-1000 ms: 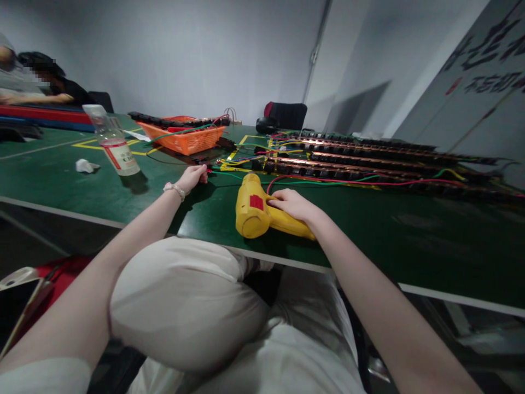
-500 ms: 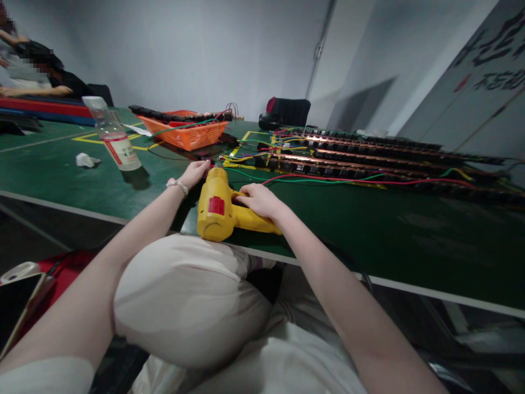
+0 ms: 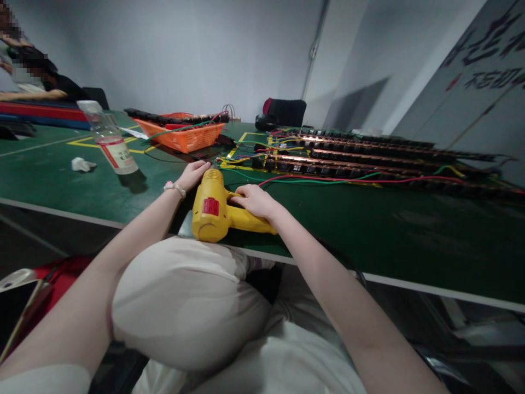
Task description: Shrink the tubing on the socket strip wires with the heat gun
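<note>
Both hands rest on the green desk (image 3: 389, 235) near its front edge. Right hand (image 3: 255, 200) lies over the handle of the yellow heat gun (image 3: 213, 208), fingers curled loosely about it (grip partial, the tool's weight borne by the desk). Left hand (image 3: 194, 173), bracelet at the wrist, sits just beside the gun's nozzle end with fingers bent down onto the desk; whether it pinches a wire cannot be told. Heat gun lies on its side, its rear body at the desk edge above the person's raised knee (image 3: 180, 306). Beyond it run coloured wires (image 3: 320, 179) and long copper-and-black strips (image 3: 369, 158); an orange basket (image 3: 184, 137) and a clear bottle (image 3: 110, 143) stand to the left, with a crumpled tissue (image 3: 80, 164) nearby. Risks, as judged: the nozzle lies close to the left fingers, so heat could burn them; a loose grip could let the gun slide off the edge onto the lap; stray wires could snag the tool.
</note>
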